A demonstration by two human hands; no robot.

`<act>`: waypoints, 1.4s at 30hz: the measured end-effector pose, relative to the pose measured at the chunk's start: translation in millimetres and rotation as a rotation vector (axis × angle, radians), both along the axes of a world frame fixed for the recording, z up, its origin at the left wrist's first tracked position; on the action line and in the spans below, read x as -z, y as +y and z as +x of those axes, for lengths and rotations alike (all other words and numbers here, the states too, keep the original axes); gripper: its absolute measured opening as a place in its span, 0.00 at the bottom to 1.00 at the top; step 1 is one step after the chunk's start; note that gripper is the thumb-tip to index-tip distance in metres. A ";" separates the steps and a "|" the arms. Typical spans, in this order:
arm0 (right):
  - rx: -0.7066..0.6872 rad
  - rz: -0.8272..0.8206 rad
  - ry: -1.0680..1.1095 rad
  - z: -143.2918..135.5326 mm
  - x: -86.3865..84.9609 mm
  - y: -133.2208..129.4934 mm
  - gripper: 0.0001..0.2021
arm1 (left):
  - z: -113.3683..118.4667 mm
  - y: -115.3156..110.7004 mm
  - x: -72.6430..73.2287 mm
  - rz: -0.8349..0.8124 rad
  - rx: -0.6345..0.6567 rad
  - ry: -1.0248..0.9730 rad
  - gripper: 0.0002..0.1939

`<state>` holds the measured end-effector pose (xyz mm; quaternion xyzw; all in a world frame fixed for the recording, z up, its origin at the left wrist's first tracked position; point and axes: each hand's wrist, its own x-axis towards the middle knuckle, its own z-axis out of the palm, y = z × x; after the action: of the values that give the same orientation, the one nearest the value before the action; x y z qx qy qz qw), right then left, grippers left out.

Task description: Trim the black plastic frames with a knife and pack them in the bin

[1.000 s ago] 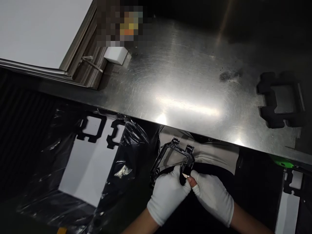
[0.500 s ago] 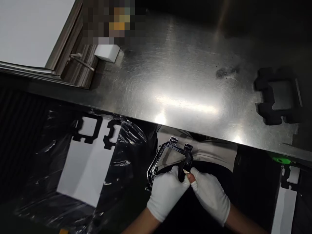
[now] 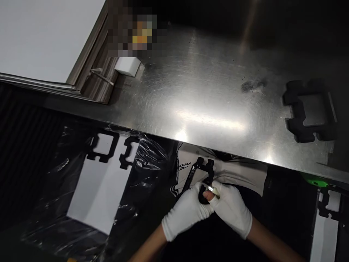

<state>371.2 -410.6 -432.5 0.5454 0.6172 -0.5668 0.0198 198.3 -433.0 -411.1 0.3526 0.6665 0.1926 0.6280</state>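
Note:
My left hand (image 3: 187, 209), in a white glove, is closed around a black plastic frame (image 3: 191, 174) with a large opening and two tabs at its top. The frame is tilted over my lap, its lower part hidden by my fingers. Close against it, my right hand (image 3: 231, 209), also gloved but with a bare thumb tip, pinches a small shiny blade (image 3: 211, 188). The blade is beside the frame's right-hand side; whether it touches the edge I cannot tell.
A metal table (image 3: 212, 94) spans the view ahead. On it are stacked black frames (image 3: 296, 116) at right, a white block (image 3: 128, 66) and a cardboard stack (image 3: 92, 72) at left. More frames (image 3: 116, 143) lie on a white sheet (image 3: 95, 193) over black plastic below left.
The black frame has been turned in my left hand, so a smoother face shows. My right hand has tilted, bringing the shiny blade into sight. The whole view has shifted slightly.

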 end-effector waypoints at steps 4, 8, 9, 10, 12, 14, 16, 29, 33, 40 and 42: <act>-0.027 0.015 -0.042 -5.2 5.2 6.2 0.11 | 0.8 -2.9 1.1 0.077 0.096 -0.076 0.13; -0.085 0.025 -0.022 1.8 -0.4 10.8 0.10 | 0.3 -9.4 5.8 0.015 0.042 -0.144 0.12; -0.118 0.047 0.002 5.0 -3.8 11.6 0.09 | -0.3 -10.8 6.5 -0.006 0.026 -0.158 0.11; -0.160 0.066 0.023 8.3 -7.7 11.9 0.09 | -0.9 -12.0 6.6 -0.019 0.007 -0.180 0.11; -0.246 0.074 0.041 13.7 -14.9 10.7 0.13 | -2.0 -13.4 5.1 -0.025 -0.022 -0.227 0.12; -0.304 0.060 0.010 15.8 -19.6 7.3 0.19 | -1.9 -13.9 3.1 -0.024 -0.021 -0.247 0.13; -0.337 0.063 -0.044 14.6 -21.3 3.4 0.21 | -0.3 -14.7 2.8 -0.024 -0.011 -0.216 0.11; -0.263 -0.034 -0.218 2.8 -19.8 -10.4 0.22 | 18.0 -19.6 12.7 0.017 -0.069 -0.069 0.04; -0.147 0.075 -0.105 16.9 -9.5 -17.8 0.31 | 8.1 -16.3 9.8 -0.032 -0.072 -0.104 0.05; 0.224 0.012 0.142 48.0 -15.7 -15.0 0.25 | -28.0 -4.2 -0.5 -0.163 0.200 -0.484 0.33; 0.288 -0.053 0.182 47.6 -21.3 -16.3 0.22 | -22.5 -5.8 -1.1 -0.009 0.275 -0.266 0.37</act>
<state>418.7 -426.9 -411.2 0.5737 0.5167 -0.6270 -0.1032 175.8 -438.8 -410.0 0.4091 0.5241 0.1470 0.7323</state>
